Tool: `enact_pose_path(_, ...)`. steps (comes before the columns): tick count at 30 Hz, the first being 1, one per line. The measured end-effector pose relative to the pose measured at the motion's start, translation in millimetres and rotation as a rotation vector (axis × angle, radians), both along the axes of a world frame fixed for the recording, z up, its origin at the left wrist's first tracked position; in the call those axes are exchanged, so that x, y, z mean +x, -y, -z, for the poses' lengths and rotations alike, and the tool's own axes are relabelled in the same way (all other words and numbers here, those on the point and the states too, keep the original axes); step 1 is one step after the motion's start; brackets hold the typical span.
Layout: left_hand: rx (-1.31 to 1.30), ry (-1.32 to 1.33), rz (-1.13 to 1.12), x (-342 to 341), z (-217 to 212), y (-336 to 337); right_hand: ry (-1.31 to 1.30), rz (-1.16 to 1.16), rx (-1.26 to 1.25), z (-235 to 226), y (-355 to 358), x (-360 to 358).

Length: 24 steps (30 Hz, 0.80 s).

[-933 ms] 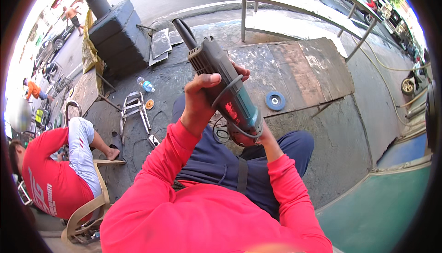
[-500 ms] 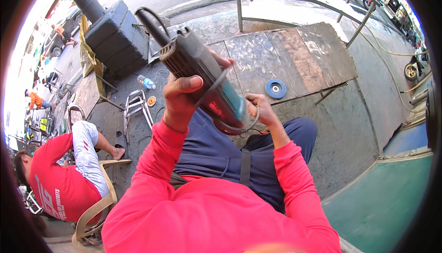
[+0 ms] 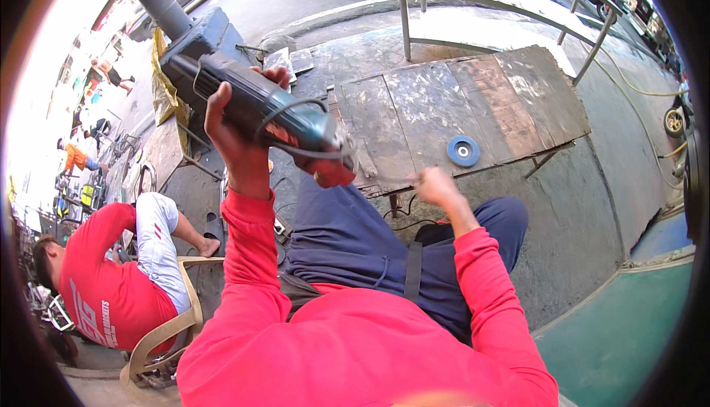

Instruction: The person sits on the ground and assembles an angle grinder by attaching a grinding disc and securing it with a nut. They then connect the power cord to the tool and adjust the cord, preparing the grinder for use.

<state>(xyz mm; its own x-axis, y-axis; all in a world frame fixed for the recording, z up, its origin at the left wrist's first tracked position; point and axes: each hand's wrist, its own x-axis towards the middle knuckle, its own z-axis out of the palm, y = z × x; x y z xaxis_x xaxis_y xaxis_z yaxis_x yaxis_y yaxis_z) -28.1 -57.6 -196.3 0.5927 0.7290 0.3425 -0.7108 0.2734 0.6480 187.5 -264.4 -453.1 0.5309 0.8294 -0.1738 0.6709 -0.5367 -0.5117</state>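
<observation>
Angle grinder [image 3: 255,97], left fingers [image 3: 278,75] wrapped around it, right fingers [image 3: 424,182] curled in

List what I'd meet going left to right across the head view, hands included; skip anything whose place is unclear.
Person in orange top → dark-and-teal power tool, gripped in the left hand → right hand → green panel.
</observation>
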Motion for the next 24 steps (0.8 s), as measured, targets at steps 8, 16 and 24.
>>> enact_pose_path(8, 0.373, -0.378, -0.448, -38.6, 8.1, -0.4, -0.002, 0.802, 0.454, 17.3, 94.4, 121.2)
enact_pose_path(16, -0.154, 0.051, -0.689, -57.5, 1.5, -59.2, -0.283, -0.342, -0.243, 12.5, 52.2, 34.7)
enact_pose_path(24, 0.067, 0.066, -0.179, -43.3, -6.9, -19.0, -0.657, -0.653, 0.223, -37.9, 5.5, -47.8)
